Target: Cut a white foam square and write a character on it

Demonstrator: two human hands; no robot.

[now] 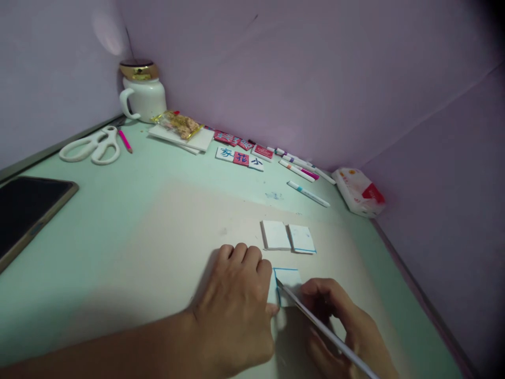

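My left hand (239,300) rests on the table with its fingers curled, its thumb and fingertips at the left part of a small white card piece (291,295) with blue lines. In my right hand (343,321) is a long thin pale tool (329,334), held slanting, with its dark pointed tip at the blue line near the piece's upper left. What my left fingers press or hold is partly hidden under the hand. Just above lie two white square pieces (276,235), side by side; the right one (302,239) has a blue line along its lower edge.
A phone (31,210), white scissors (92,146) and a pink pen (125,141) lie left. Behind are a lidded white mug (145,97), snack packet (179,125) on white sheets, lettered tiles (241,158), several markers (307,193) and a tissue pack (360,192), near the walls.
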